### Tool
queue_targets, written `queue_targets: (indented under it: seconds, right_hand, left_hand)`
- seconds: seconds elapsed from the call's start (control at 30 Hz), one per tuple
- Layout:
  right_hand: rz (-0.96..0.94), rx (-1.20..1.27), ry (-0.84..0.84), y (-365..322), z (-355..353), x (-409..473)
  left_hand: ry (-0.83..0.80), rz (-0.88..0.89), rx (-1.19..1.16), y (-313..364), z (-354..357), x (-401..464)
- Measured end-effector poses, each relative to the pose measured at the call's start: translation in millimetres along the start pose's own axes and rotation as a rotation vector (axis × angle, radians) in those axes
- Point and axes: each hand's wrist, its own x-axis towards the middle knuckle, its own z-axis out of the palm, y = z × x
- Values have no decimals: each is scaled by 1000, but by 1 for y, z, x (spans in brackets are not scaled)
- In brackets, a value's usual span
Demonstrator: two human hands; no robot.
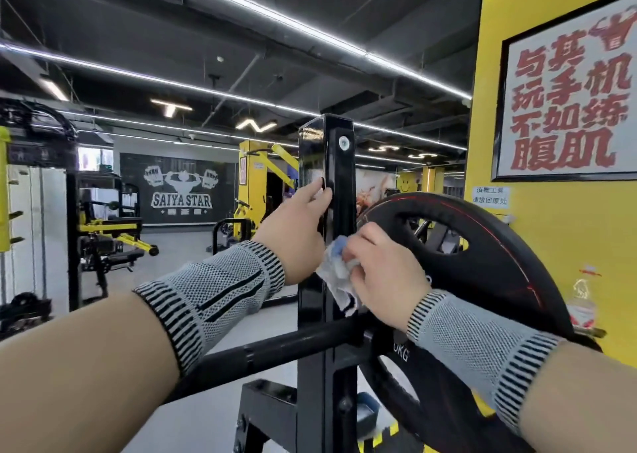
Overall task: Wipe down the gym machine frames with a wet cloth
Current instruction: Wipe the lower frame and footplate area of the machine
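Both our hands meet at the black upright post: our left hand grips its left edge, fingers curled round it. Just beside and lower, our right hand pinches the crumpled wet cloth against the post, with a black weight plate crowding close on the right and both wrists in grey knit sleeves.

Gym hall under a dark open ceiling

Lit by long white light strips; grey floor; yellow wall at right with framed red-lettered poster; far dark wall bearing "SAIYA STAR" mural; yellow-and-black machines beyond.
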Motion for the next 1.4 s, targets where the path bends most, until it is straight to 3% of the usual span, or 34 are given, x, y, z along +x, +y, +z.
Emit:
queue_targets:
  seconds: [0.13, 0.23, 0.33, 0.4, 0.47, 0.53, 0.6, 0.8, 0.97, 1.17, 1.23, 1.3, 1.4]
  right_hand:
    - [-13, 19, 230, -3, -24, 45]
    - [-141, -66, 151, -4, -7, 38]
    - [-264, -106, 39, 0, 11, 6]
    - [-347, -129, -27, 2, 8, -2]
    - [-314, -130, 34, 3, -3, 16]
    - [-162, -85, 172, 0, -14, 40]
    - [-88, -74, 140, 0, -12, 46]
    - [-370, -137, -135, 3, 0, 1]
    - [-264, -159, 33, -2, -6, 26]
    - [-412, -195, -193, 5, -2, -1]
    - [-307, -151, -73, 6, -13, 17]
    - [-81, 19, 73, 5, -18, 29]
    - [-58, 32, -87, 8, -1, 11]
  left_hand:
    - [-8, -29, -91, 2, 0, -6]
    - [-85, -82, -7, -4, 1, -11]
    - [-298, -101, 85, -12, 15, -24]
    - [-349, -137, 90, -15, 23, -34]
    - [-294, -211, -49, -15, 23, -37]
    - [-218, -257, -153, -14, 19, -35]
    - [-179, -282, -168, -13, 14, -30]
    - [-116, -316, -172, -10, 9, -23]
    - [-103, -290, -154, -6, 12, -16]
    - [-105, -305, -273, -4, 17, -24]
    - [-78, -295, -260, -1, 19, -25]
    - [-15, -288, -277, 0, 18, -23]
    - [75, -268, -309, 1, 14, -17]
